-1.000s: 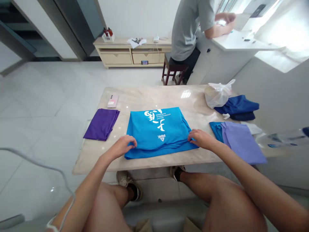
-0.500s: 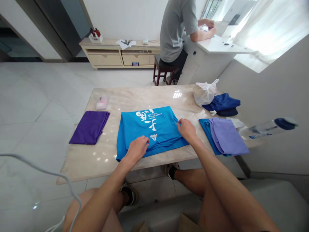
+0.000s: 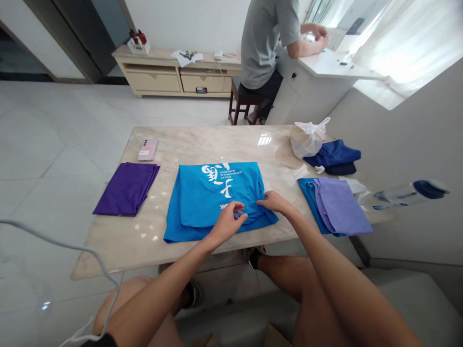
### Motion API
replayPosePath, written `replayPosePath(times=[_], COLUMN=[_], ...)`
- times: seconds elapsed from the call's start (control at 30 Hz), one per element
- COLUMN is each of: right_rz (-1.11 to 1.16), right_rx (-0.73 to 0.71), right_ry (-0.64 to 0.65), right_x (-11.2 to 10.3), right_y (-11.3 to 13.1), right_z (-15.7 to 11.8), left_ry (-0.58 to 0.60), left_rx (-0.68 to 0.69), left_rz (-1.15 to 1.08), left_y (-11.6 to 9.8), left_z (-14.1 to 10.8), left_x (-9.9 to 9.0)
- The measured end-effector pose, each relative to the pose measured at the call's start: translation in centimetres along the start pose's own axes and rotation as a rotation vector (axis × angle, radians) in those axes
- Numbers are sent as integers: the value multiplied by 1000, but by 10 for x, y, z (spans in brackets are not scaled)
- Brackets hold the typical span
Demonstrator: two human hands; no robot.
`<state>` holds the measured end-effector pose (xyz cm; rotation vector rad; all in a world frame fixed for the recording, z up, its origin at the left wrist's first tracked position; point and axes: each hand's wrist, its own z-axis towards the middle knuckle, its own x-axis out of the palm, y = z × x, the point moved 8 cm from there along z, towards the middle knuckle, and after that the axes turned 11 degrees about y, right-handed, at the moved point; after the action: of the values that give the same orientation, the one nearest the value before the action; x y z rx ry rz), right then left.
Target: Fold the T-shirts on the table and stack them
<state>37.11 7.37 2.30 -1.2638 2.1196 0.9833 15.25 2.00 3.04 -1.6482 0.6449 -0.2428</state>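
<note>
A blue T-shirt (image 3: 200, 207) with white print lies partly folded on the marble-look table (image 3: 202, 142), its lettering upside down to me. My left hand (image 3: 229, 221) hovers over or lightly touches its near part, fingers curved and apart with nothing in them, covering some of the print. At the shirt's right edge, my right hand (image 3: 274, 201) pinches the blue fabric between thumb and fingers. To the left lies a folded purple cloth (image 3: 126, 189). On the right a lavender folded cloth (image 3: 340, 205) rests on a blue one (image 3: 307, 190).
A pink phone (image 3: 147, 150) lies at the far left of the table. At the far right are a white plastic bag (image 3: 307, 140), dark blue cloth (image 3: 333, 156) and a clear bottle (image 3: 401, 195). A grey cable (image 3: 72, 246) hangs at left. A person (image 3: 265, 48) sits beyond the table.
My left hand has moved right across the shirt, toward my right hand. The shirt's upper layer is flatter on the left, and my right hand has shifted slightly down and left.
</note>
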Motion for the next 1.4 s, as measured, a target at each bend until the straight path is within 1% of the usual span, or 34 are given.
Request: replayPosePath(times=[0.1, 0.17, 0.23, 0.27, 0.33, 0.37, 0.4, 0.43, 0.5, 0.57, 0.63, 0.7, 0.73, 0.8, 0.87, 0.9, 0.97, 1.03, 1.1, 1.2, 1.3, 1.4], right_rz=[64, 112, 192, 241, 364, 441, 519, 589, 679, 724, 778, 848, 882, 937, 945, 927, 871, 801, 728, 599, 461, 369], right_rx=[-39, -54, -107, -156, -263, -286, -276, -230, -76, 41, 63, 22, 10, 45, 103, 99, 8, -116, -188, -224, -250, -292], right_ry=[-7, 15, 89, 138, 216, 230, 220, 191, 132, 132, 156, 138, 112, 18, -153, -254, -425, -513, -542, -548, -554, -566], right_x=[9, 15, 21, 24, 25, 23, 21, 17, 14, 16, 19, 19, 17, 11, -1, -10, -30, -44, -50, -48, -39, -26], right_y=[23, 34, 45, 51, 61, 62, 59, 52, 32, 14, 6, 4, 4, 0, -5, -5, 5, 24, 46, 87, 133, 175], right_z=[-9, -14, -17, -19, -21, -21, -20, -18, -15, -14, -13, -12, -10, -7, -5, -5, -7, -9, -11, -15, -19, -21], left_ry=[6, -33, -91, -107, -89, -73, -67, -67, -83, -87, -53, 5, 40, 90, 105, 96, 65, 29, -16, -86, -171, -241], left_rx=[-35, -45, -67, -84, -119, -134, -155, -179, -222, -211, -150, -99, -87, -78, -80, -83, -83, -75, -54, -43, -123, -244], left_rz=[-53, -49, -29, -27, -60, -92, -126, -154, -159, -103, -22, 55, 82, 107, 116, 120, 125, 121, 112, 130, 208, 303], left_y=[4, 6, 9, 12, 18, 21, 24, 26, 26, 17, 2, -14, -20, -28, -32, -33, -35, -37, -39, -39, -28, -12], left_z=[13, 20, 28, 32, 40, 44, 47, 48, 48, 45, 40, 34, 30, 22, 14, 10, 0, -11, -26, -52, -79, -99], left_x=[20, 28, 30, 29, 29, 28, 26, 24, 21, 22, 28, 39, 45, 52, 52, 49, 37, 21, 1, -32, -64, -89])
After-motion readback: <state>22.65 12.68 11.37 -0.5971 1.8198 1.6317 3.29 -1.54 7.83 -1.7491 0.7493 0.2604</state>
